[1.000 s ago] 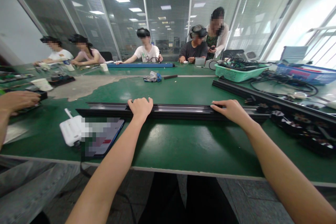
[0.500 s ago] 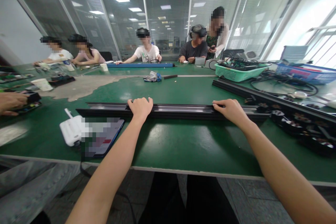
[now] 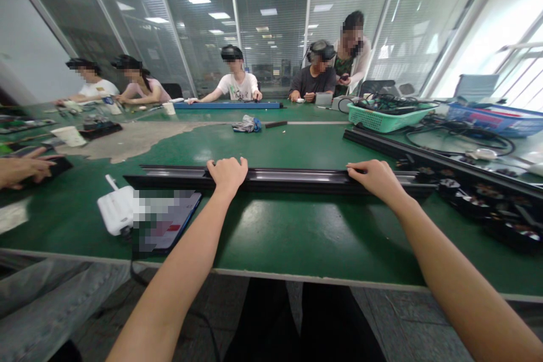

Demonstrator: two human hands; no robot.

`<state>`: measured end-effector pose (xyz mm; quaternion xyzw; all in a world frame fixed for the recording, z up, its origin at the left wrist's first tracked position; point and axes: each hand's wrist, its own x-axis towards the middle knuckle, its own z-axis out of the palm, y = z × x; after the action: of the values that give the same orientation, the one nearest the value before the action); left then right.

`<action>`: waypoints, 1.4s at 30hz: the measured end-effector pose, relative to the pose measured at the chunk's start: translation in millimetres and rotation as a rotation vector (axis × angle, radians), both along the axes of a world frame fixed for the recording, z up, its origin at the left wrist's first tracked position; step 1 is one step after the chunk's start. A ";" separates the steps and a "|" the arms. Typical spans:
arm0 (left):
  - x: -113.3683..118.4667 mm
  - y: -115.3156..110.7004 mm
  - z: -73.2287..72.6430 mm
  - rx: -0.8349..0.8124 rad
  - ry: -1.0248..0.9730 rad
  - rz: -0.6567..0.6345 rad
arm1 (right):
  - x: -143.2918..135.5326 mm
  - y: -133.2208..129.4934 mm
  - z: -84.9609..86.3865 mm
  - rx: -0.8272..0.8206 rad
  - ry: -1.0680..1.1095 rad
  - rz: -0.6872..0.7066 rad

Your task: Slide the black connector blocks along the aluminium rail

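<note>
A long black channel-shaped rail lies crosswise on the green table, its inner face shiny. My left hand grips the rail left of its middle, with fingers curled over the far edge. Toward the rail's right part, my right hand holds it with thumb and fingers at the far edge. The undersides of both hands are hidden.
Left of my left forearm lie a phone and a white device. Another black rail and black parts lie right, near a green basket. A person's hand is at far left.
My right hand has shifted very slightly to the right along the rail. At the far left, the other person's hand has moved over a dark object. My left hand looks the same.
</note>
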<state>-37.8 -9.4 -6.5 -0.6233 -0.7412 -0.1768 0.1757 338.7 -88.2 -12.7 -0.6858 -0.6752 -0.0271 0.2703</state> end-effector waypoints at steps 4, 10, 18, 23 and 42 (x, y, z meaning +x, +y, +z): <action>0.1 -0.6 0.3 0.001 -0.012 -0.007 | -0.5 -1.1 0.6 -0.001 -0.024 -0.007; 0.4 -0.5 1.0 -0.004 -0.013 -0.008 | -2.0 -1.1 1.9 -0.012 -0.055 -0.004; 0.8 -1.8 0.8 0.009 -0.007 -0.003 | -2.6 -0.1 1.4 -0.016 -0.076 -0.015; 1.0 -1.9 1.3 0.001 -0.016 -0.007 | -1.3 0.9 -0.1 -0.003 -0.095 -0.022; 0.5 -1.6 1.0 -0.015 -0.027 -0.013 | 1.5 -1.6 2.3 -0.032 -0.106 -0.094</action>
<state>-37.2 -11.0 -5.4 -0.6269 -0.7409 -0.1807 0.1596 340.2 -89.8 -10.4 -0.7186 -0.6560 -0.0651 0.2215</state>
